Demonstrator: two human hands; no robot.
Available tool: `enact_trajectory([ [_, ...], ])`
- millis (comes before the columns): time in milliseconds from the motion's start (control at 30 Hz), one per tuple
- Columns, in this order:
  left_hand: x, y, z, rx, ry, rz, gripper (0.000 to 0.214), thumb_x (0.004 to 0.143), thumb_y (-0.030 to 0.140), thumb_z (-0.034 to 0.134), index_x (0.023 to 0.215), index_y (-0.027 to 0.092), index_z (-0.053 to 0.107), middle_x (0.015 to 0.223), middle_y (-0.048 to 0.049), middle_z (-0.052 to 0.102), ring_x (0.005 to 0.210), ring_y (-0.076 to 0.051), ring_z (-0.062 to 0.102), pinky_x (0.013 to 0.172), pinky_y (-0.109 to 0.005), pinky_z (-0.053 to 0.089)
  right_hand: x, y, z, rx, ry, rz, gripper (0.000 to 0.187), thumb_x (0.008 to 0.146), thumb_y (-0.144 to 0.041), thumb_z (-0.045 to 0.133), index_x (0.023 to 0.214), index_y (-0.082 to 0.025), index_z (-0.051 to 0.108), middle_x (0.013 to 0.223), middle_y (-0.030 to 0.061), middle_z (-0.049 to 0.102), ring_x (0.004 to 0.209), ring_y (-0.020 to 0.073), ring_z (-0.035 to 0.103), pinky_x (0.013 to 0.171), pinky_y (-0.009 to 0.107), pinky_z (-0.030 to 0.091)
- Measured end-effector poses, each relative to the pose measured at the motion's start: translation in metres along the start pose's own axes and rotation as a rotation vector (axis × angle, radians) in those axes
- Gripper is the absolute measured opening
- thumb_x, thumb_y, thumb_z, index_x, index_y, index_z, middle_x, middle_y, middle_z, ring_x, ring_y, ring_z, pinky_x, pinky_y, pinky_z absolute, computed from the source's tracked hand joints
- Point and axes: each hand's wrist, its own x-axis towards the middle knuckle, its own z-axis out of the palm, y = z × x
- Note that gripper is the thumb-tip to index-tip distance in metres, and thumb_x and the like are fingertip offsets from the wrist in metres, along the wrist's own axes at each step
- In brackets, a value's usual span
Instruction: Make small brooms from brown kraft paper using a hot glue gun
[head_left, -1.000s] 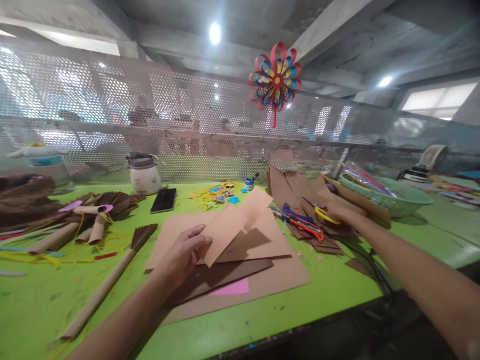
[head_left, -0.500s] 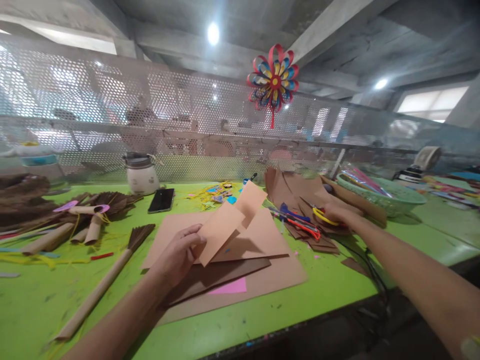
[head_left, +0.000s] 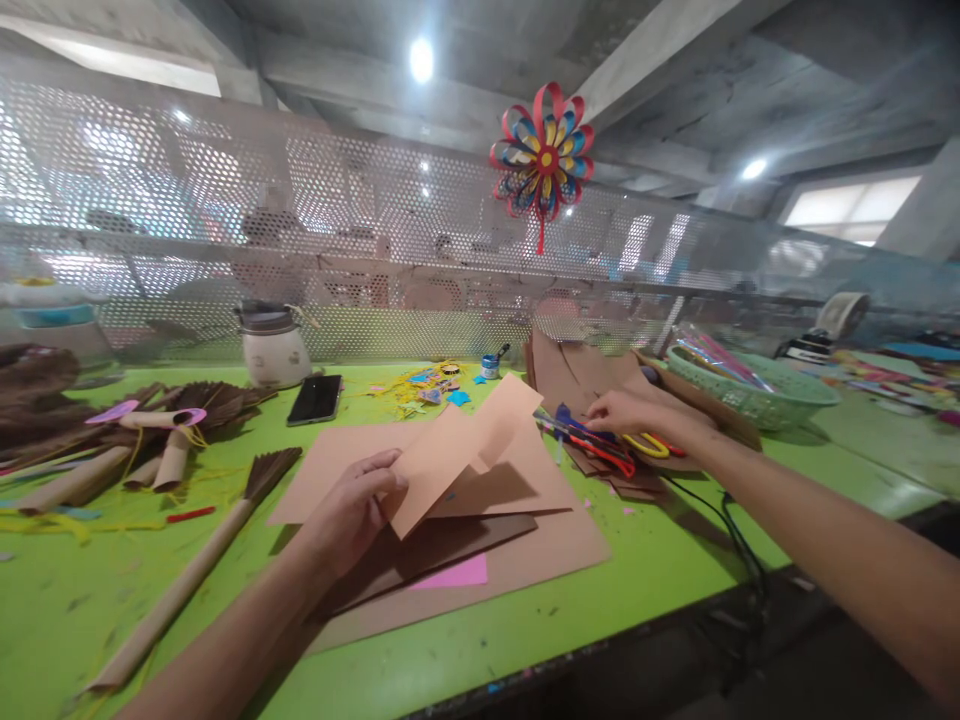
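My left hand (head_left: 367, 490) pinches a folded strip of tan paper (head_left: 431, 468) at its lower left end; the strip's far part bends up to the right. Under it lie sheets of brown card (head_left: 517, 490), a darker brown strip (head_left: 450, 555) and a piece of pink paper (head_left: 454, 572). To the right, my right hand (head_left: 622, 412) is over a cluster of tools, fingers closed beside a blue handle (head_left: 564, 418). What its fingertips hold is hidden. Red-handled scissors (head_left: 611, 455) and a yellow handle (head_left: 646, 445) lie just below that hand.
A brown paper broom (head_left: 217, 550), paper rolls (head_left: 172, 460), a phone (head_left: 315, 400) and a white jar (head_left: 275, 350) are on the left. A small paint pot (head_left: 490, 366) stands behind the card. At right is a green basket (head_left: 787, 390); a paper flower (head_left: 546, 160) hangs above.
My right hand has let go of the yellow-handled scissors and moved left to the blue handle. My left hand keeps its hold on the paper strip. The view has shifted slightly.
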Motion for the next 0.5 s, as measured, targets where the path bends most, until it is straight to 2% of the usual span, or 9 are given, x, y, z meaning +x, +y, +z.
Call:
enact_trajectory([
  [67,0.000,0.000,-0.001,0.002,0.003,0.015,0.020,0.052,0.011,0.066,0.072,0.014,0.065,0.074,-0.0029,0.067,0.071,-0.018,0.062,0.065,-0.025,0.050,0.001,-0.014,0.009,-0.062,-0.036,-0.035,0.022,0.072,-0.038,0.063,0.071,-0.019,0.073,0.066,0.0032,0.070,0.062,0.0181,0.061,0.056,0.024,0.040],
  [167,0.000,0.001,-0.003,0.001,-0.039,-0.020,0.023,0.054,0.012,0.062,0.076,0.014,0.067,0.075,-0.0042,0.068,0.069,-0.020,0.063,0.063,-0.028,0.050,-0.002,-0.024,0.021,-0.148,-0.009,-0.061,0.020,0.072,-0.035,0.063,0.075,-0.017,0.071,0.074,0.0081,0.071,0.070,0.0213,0.063,0.059,0.026,0.040],
  [333,-0.004,0.007,-0.005,-0.003,-0.139,-0.086,0.020,0.052,0.013,0.057,0.071,0.014,0.065,0.068,-0.0044,0.066,0.061,-0.019,0.061,0.057,-0.028,0.048,-0.012,-0.022,0.033,-0.199,0.058,-0.103,0.018,0.076,-0.027,0.059,0.082,-0.015,0.071,0.083,0.0125,0.071,0.079,0.0254,0.064,0.069,0.030,0.043],
  [500,-0.012,0.018,-0.007,0.052,-0.170,-0.095,0.022,0.048,0.012,0.056,0.069,0.013,0.063,0.062,-0.0020,0.062,0.054,-0.016,0.057,0.049,-0.024,0.042,-0.028,-0.014,0.040,-0.145,0.167,-0.107,0.023,0.080,-0.021,0.054,0.096,-0.012,0.069,0.098,0.0156,0.069,0.097,0.0285,0.061,0.084,0.034,0.043],
])
